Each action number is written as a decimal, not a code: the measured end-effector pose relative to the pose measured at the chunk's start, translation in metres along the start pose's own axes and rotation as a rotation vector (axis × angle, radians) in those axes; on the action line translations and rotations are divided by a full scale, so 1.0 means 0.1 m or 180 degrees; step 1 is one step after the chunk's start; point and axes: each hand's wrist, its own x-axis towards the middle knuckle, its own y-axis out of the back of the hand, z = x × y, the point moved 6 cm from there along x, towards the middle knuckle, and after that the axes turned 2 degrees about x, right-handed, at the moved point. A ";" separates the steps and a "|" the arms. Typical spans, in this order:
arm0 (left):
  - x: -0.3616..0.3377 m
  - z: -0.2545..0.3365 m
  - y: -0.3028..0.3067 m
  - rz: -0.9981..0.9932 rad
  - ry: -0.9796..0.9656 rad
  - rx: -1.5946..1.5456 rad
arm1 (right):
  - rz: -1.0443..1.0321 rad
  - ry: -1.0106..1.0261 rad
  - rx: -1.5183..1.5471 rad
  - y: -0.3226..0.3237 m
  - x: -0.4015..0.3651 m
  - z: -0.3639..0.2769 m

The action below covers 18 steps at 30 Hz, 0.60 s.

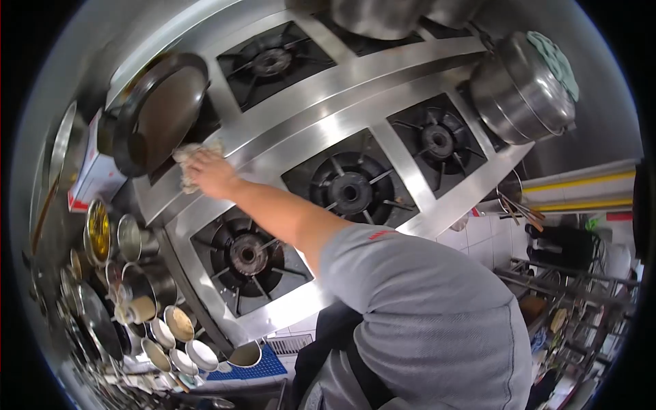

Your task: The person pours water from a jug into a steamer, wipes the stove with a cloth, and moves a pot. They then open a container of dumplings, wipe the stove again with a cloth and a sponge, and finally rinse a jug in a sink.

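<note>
Across the shiny stainless-steel gas stove, I see the person's right hand reaching out, fingers gripping a crumpled, pale beige cloth just beside a big, round, dark metal pan. The left hand's fingers I can't tell.

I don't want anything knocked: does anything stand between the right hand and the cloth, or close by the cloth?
Nothing visible separates them: the right hand is on the cloth. The large dark pan stands close by the cloth, toward the picture's upper left.
</note>
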 end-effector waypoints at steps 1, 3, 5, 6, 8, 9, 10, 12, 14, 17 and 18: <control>0.03 0.17 -0.06 0.0019 -0.0049 0.0076 | 0.0062 -0.0182 -0.0196 0.28 -0.17 0.35; 0.08 0.50 -0.21 0.0038 -0.0157 0.0247 | 0.0118 -0.0646 -0.0488 1.18 -0.58 1.13; 0.09 0.76 -0.41 0.0045 -0.0238 0.0378 | 0.0660 -0.0921 -0.0959 1.86 -0.99 2.05; 0.09 0.87 -0.51 0.0061 -0.0272 0.0430 | 0.1032 -0.0926 -0.1427 2.20 -1.17 2.47; 0.08 1.01 -0.72 0.0074 -0.0317 0.0511 | 0.0801 -0.1554 -0.1093 2.91 -1.46 3.29; 0.08 1.06 -0.82 0.0085 -0.0340 0.0541 | 0.0756 -0.1798 -0.1335 3.16 -1.61 3.67; 0.06 1.09 -0.91 0.0104 -0.0347 0.0555 | 0.0702 -0.2029 -0.1568 3.35 -1.73 4.00; 0.04 1.11 -1.10 0.0159 -0.0350 0.0557 | 0.0520 -0.2603 -0.1465 3.72 -1.90 4.40; 0.01 1.09 -1.27 0.0199 -0.0326 0.0560 | 0.0503 -0.2893 -0.1551 3.90 -1.99 4.73; -0.09 0.97 -1.42 0.0310 -0.0293 0.0479 | 0.0540 -0.3574 -0.1778 3.97 -2.07 5.13; -0.13 0.91 -1.45 0.0346 -0.0271 0.0446 | 0.0763 -0.3641 -0.1907 3.99 -2.08 5.22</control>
